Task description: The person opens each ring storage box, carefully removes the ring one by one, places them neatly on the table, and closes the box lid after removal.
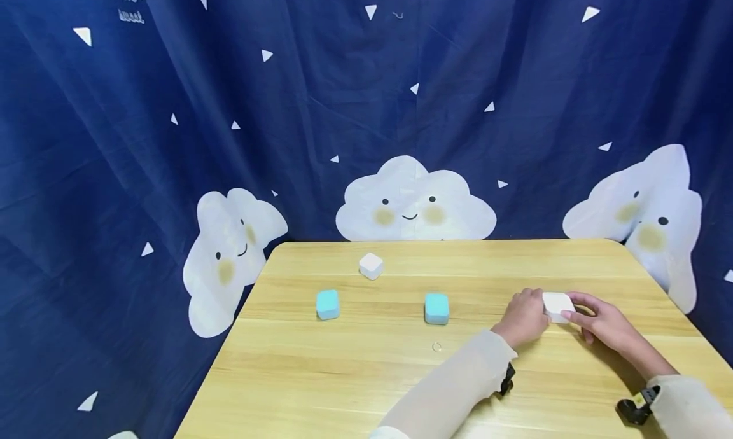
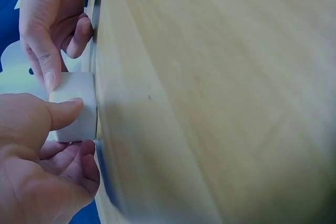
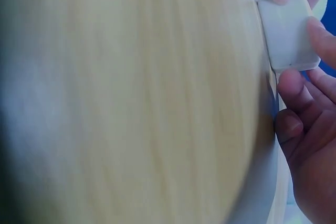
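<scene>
White and round-cornered, the square-topped block (image 1: pixel 555 303), its material unclear to me, sits between my hands over the light wooden tabletop (image 1: pixel 321 388). My left hand (image 1: pixel 524 318) pinches its left end, thumb laid on its face; my right hand (image 1: pixel 604 324) pinches the right end, so neither is nearer. Seen from the wrists, its longer side runs from hand to hand. Left of the block stands a light-blue, round-edged cube (image 1: pixel 437 309), and farther left a second light-blue, round-edged cube (image 1: pixel 328 305). Also left, but farther from me than the block, is a small white cube (image 1: pixel 371 266); left and nearer me, a thin pale ring (image 1: pixel 437 347). Beyond the block hangs a navy fabric curtain (image 1: pixel 343 76).
</scene>
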Tool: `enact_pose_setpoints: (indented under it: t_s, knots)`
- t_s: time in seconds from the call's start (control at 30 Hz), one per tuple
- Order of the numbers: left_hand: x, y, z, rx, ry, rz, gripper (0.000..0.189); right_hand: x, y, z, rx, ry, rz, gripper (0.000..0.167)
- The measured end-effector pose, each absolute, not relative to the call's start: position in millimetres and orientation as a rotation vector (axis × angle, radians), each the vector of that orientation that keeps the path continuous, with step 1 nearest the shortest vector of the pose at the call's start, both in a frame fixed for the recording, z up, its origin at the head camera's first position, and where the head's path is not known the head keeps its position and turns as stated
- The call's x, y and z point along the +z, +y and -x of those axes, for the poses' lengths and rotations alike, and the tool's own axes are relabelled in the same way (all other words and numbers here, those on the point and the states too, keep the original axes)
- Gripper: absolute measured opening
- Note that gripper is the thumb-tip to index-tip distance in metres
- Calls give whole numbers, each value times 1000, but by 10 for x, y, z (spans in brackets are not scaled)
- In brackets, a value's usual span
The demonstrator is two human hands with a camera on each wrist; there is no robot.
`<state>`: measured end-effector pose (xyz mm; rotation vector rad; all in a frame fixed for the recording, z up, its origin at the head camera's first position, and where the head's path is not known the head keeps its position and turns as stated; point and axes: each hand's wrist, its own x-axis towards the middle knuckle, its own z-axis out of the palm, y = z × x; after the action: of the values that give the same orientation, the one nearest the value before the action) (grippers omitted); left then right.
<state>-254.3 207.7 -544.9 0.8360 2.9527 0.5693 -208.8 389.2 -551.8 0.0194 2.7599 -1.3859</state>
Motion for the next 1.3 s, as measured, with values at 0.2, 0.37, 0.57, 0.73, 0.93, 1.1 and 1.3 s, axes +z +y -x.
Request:
enact_pose_setpoints:
  t_s: [0.2,0.37,0.57,0.73,0.93,1.1,1.3]
  knots:
    - [-5448,1974,2542,615,2931,-815,45,-5507,3798,2087,-1388,2761,-6,63]
    - [-5453,1874,2554,614,2947,-855,45,-5505,3715,2092,-1382,2756,-8,63]
    - [-5509,1741,2540,638,2917,-877,47,-5543,3600,2074,-1362,2739,-9,64]
    - [-5525,1652,2571,605,2944,-891,48,-5512,3509,2090,-1345,2761,8,65]
    - [-5515,1563,2573,685,2887,-841,54,-5485,3439,2108,-1317,2798,42,63]
    - [-5469,1484,2554,710,2879,-812,50,-5498,3376,2126,-1208,2919,122,61]
    - [-5462,1394,2561,710,2881,-788,48,-5492,3278,2148,-1206,2903,150,64]
